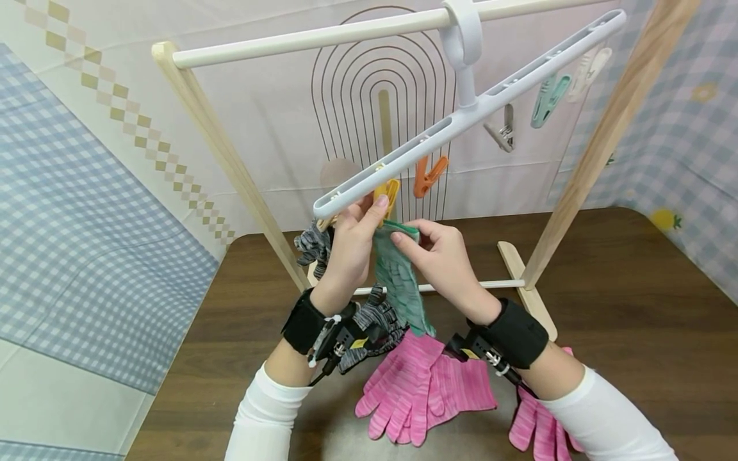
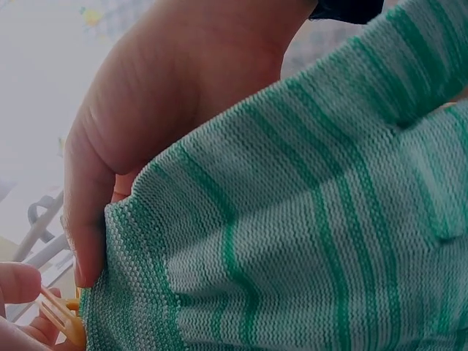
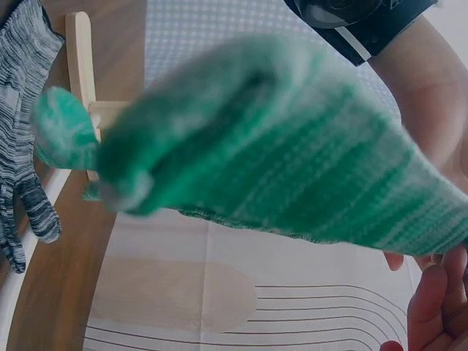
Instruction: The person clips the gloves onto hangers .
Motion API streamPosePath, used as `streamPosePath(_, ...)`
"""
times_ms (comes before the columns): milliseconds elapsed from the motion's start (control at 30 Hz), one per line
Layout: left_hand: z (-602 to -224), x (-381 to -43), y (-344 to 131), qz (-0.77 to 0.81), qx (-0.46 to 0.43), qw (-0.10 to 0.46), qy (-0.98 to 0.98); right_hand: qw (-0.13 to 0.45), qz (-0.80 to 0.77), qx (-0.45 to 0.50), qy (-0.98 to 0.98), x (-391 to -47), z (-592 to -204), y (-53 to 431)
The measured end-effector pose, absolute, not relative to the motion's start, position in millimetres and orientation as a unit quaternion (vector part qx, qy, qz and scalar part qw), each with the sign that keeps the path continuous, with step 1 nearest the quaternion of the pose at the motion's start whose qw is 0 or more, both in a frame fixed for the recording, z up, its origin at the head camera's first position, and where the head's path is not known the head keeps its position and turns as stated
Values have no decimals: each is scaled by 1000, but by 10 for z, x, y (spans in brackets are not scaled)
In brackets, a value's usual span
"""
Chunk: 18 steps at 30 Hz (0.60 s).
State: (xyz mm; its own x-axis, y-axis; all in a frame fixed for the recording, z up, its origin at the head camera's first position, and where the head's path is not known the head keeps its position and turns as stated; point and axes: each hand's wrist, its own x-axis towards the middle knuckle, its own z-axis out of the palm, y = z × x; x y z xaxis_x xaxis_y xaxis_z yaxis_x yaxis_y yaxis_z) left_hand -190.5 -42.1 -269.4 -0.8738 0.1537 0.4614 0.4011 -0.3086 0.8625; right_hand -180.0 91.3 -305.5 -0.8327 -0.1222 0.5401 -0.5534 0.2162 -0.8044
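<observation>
A pale grey clip hanger point(image 1: 403, 150) hangs slanted from a white rod. At its lower left end my left hand point(image 1: 350, 250) pinches a yellow clothespin point(image 1: 392, 192). My right hand point(image 1: 442, 259) pinches the cuff of a green striped knit glove point(image 1: 400, 282) between thumb and fingers. This glove's cuff is right at the clothespin, and its fingers dangle downward. In the left wrist view, the yellow clothespin point(image 2: 67, 322) meets the cuff edge. Behind my left hand, a black-and-grey glove point(image 1: 314, 246) hangs near the hanger's end, partly hidden.
Orange point(image 1: 429, 176), metal point(image 1: 504, 131), teal point(image 1: 550, 99) and white clothespins point(image 1: 589, 73) line the hanger. Pink gloves point(image 1: 418, 390) and a black-and-grey glove point(image 1: 380, 320) lie below on the table. Another pink glove point(image 1: 536, 419) lies by my right forearm. Wooden rack posts point(image 1: 605, 153) flank the hanger.
</observation>
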Motion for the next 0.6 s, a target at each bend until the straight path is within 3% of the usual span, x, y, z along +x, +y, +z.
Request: streamPosePath(600, -2755, -1913, -461, -742, -261, 79, -613, 193, 561, 232, -771, -1742, -3137, 956)
